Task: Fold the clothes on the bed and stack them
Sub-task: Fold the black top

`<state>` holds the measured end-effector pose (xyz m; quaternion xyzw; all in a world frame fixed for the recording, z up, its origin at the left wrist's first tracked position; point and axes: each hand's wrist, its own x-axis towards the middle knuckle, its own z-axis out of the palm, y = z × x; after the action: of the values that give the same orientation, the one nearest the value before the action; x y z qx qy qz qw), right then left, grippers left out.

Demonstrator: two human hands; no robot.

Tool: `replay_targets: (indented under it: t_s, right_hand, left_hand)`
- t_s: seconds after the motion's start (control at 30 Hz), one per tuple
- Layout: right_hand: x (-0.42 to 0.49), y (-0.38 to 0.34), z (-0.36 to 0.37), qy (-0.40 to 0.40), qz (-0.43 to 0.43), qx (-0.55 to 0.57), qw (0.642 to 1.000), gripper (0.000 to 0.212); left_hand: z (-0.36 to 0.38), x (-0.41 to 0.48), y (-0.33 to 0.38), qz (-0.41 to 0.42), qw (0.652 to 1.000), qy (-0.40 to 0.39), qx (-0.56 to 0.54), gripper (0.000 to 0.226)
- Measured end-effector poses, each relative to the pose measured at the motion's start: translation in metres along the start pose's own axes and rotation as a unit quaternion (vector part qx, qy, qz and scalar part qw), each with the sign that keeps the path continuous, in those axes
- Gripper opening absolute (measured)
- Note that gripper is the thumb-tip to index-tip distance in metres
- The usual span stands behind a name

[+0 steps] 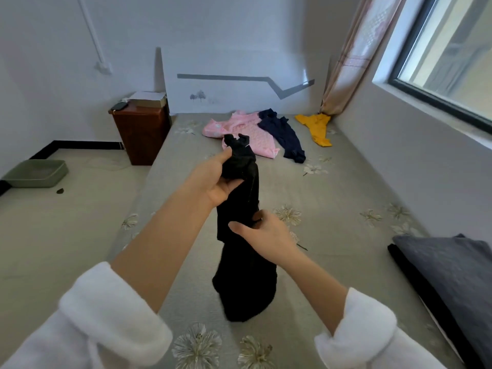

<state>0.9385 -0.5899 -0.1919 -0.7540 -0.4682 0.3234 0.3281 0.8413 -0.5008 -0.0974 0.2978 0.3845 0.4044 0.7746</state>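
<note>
1. The left hand (pixel 213 182) is raised over the middle of the bed (pixel 346 203). Its fingers and thumb are curled around the bunched top of a black garment (pixel 247 286) and hold it tightly.
2. The right hand (pixel 266 235) is lower and nearer to the person. It pinches the same garment at about its middle, between the thumb and the curled fingers.
3. The black garment hangs down in a long narrow shape between the two hands. Its lower end rests in a heap on the bed, between the forearms.
4. Both forearms are bare, and white fluffy sleeves (pixel 111 315) are pushed up towards the elbows.
5. Three other clothes lie unfolded at the far end of the bed: a pink garment (pixel 245 131), a navy garment (pixel 282 134) that touches it on the right side, and a yellow garment (pixel 316 127) apart from them, near the curtain (pixel 354 54).
6. A dark grey pillow (pixel 447 275) lies at the right edge of the bed, under the window (pixel 452 54).
7. On the left of the bed stands a brown nightstand (pixel 141 134), and a green tray (pixel 34 173) is on the floor, well apart from it.
</note>
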Motion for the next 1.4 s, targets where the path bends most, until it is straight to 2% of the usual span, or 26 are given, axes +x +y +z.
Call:
replay_targets:
  t_s: [0.1,0.17,0.23,0.27,0.33,0.37,0.4,0.47,0.53,0.6,0.67,0.73,0.77,0.83,0.9,1.0,1.07,1.17,1.23,1.3,1.4]
  right_hand:
    - [0.008,0.005,0.003,0.101,-0.034,-0.032,0.994,0.044]
    - [0.012,0.011,0.000,0.138,-0.057,-0.060,0.987,0.046]
    - [0.019,0.020,-0.008,0.151,-0.039,-0.089,0.984,0.054]
    - [0.024,0.024,-0.016,0.147,-0.014,-0.090,0.985,0.049]
    - [0.034,0.034,-0.037,0.136,0.040,-0.059,0.988,0.015]
    - [0.037,0.039,-0.051,0.142,0.055,-0.032,0.988,0.006]
    - [0.039,0.043,-0.065,0.158,0.058,-0.001,0.986,0.013]
    - [0.042,0.046,-0.093,0.189,0.037,0.076,0.978,0.021]
    - [0.041,0.039,-0.114,0.192,-0.008,0.107,0.976,0.019]
    - [0.038,0.026,-0.127,0.167,-0.044,0.093,0.981,0.020]
    - [0.037,0.011,-0.138,0.120,-0.053,0.099,0.986,0.021]
    - [0.035,-0.005,-0.149,0.053,-0.047,0.108,0.992,0.016]
    - [0.035,-0.011,-0.154,0.034,-0.054,0.111,0.992,0.013]
    - [0.035,-0.022,-0.163,0.046,-0.095,0.118,0.987,0.014]
    - [0.036,-0.030,-0.170,0.045,-0.130,0.099,0.986,0.022]
    - [0.033,-0.032,-0.181,-0.077,-0.077,-0.058,0.992,0.032]
    - [0.039,-0.020,-0.187,-0.124,-0.012,-0.204,0.971,0.028]
    - [0.058,0.009,-0.188,-0.058,0.048,-0.398,0.914,0.024]
    - [0.068,0.028,-0.187,0.002,0.072,-0.458,0.886,0.029]
    - [0.073,0.044,-0.187,0.067,0.077,-0.467,0.878,0.022]
    - [0.076,0.058,-0.182,0.157,0.080,-0.398,0.900,0.015]
  left_hand:
    - [0.009,-0.001,0.010,0.015,0.997,0.011,-0.071,0.023]
    - [0.013,-0.001,0.019,0.026,0.994,0.014,-0.106,0.021]
    - [0.013,0.001,0.028,0.039,0.990,0.011,-0.137,0.018]
    - [0.011,0.002,0.034,0.046,0.987,0.009,-0.155,0.017]
    - [0.002,0.007,0.045,0.063,0.984,0.018,-0.166,0.017]
    - [-0.006,0.011,0.050,0.075,0.984,0.030,-0.158,0.016]
    - [-0.016,0.015,0.053,0.086,0.984,0.042,-0.148,0.014]
    - [-0.038,0.023,0.053,0.115,0.987,0.082,-0.083,0.021]
    - [-0.060,0.030,0.048,0.162,0.975,0.147,0.039,0.005]
    - [-0.080,0.036,0.041,0.227,0.928,0.233,0.183,0.026]
    - [-0.098,0.041,0.037,0.275,0.867,0.309,0.278,0.032]
    - [-0.108,0.044,0.034,0.333,0.839,0.304,0.304,0.032]
    - [-0.109,0.046,0.032,0.362,0.841,0.279,0.291,0.030]
    - [-0.104,0.043,0.035,0.406,0.835,0.250,0.276,0.028]
    - [-0.102,0.045,0.040,0.426,0.815,0.255,0.298,0.026]
    - [-0.107,0.053,0.043,0.390,0.805,0.251,0.370,0.033]
    - [-0.114,0.057,0.048,0.328,0.809,0.200,0.445,0.039]
    - [-0.125,0.060,0.065,0.166,0.832,0.081,0.523,0.049]
    - [-0.134,0.068,0.075,0.097,0.819,0.045,0.564,0.064]
    - [-0.144,0.078,0.082,0.081,0.809,0.038,0.581,0.063]
    - [-0.159,0.091,0.086,0.151,0.783,0.056,0.601,0.024]
